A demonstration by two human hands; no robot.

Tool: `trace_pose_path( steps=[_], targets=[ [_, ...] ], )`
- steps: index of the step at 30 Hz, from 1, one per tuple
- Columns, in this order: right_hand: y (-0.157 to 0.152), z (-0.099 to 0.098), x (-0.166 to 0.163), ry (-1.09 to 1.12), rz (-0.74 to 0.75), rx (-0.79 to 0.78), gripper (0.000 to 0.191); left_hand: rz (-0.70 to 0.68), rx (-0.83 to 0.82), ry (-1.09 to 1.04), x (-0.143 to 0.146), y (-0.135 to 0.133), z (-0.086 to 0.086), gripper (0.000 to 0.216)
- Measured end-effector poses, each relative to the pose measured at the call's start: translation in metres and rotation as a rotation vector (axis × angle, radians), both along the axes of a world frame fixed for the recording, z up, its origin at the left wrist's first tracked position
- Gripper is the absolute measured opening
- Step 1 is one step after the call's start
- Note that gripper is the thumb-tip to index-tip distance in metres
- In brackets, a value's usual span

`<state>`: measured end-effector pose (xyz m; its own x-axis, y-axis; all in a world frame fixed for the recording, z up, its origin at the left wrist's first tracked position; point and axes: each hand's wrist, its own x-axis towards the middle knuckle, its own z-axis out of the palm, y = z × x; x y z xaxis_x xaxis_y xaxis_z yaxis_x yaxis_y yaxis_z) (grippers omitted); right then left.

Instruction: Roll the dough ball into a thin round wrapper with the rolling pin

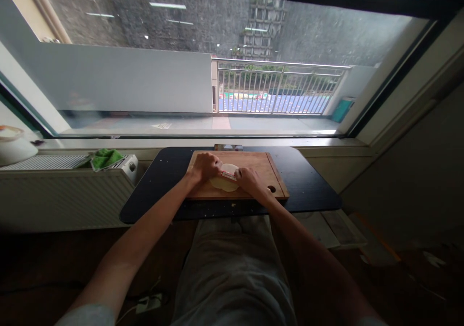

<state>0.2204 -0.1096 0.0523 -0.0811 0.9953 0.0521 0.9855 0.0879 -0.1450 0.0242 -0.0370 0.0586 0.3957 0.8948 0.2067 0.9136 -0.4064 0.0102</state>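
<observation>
A flat round of pale dough (224, 185) lies on a wooden cutting board (257, 164). Across the dough runs a short, light-coloured rolling pin (229, 175) with reddish marks, its ends covered by my hands. My left hand (207, 165) is closed around the left end. On the right end, the fingers of my right hand (248, 178) are wrapped in the same way. Dough shows both beyond the pin and on the near side of it.
The board rests on a small black table (308, 181) against the windowsill. A small box (228, 147) stands behind the board. At left, a green cloth (106, 159) lies on a white radiator (72, 190), near a white pot (14, 144). A power strip (148, 303) is on the floor.
</observation>
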Motion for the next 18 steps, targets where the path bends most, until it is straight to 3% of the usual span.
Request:
trace_pose_path(
  steps=[8, 18],
  targets=[
    [-0.012, -0.006, 0.004, -0.13, 0.199, 0.011, 0.039, -0.095, -0.022, 0.07, 0.001, 0.012, 0.006, 0.046],
    [-0.043, 0.013, -0.02, -0.141, 0.169, -0.034, 0.034, -0.133, -0.015, 0.085, -0.024, -0.005, -0.001, 0.044]
  ],
)
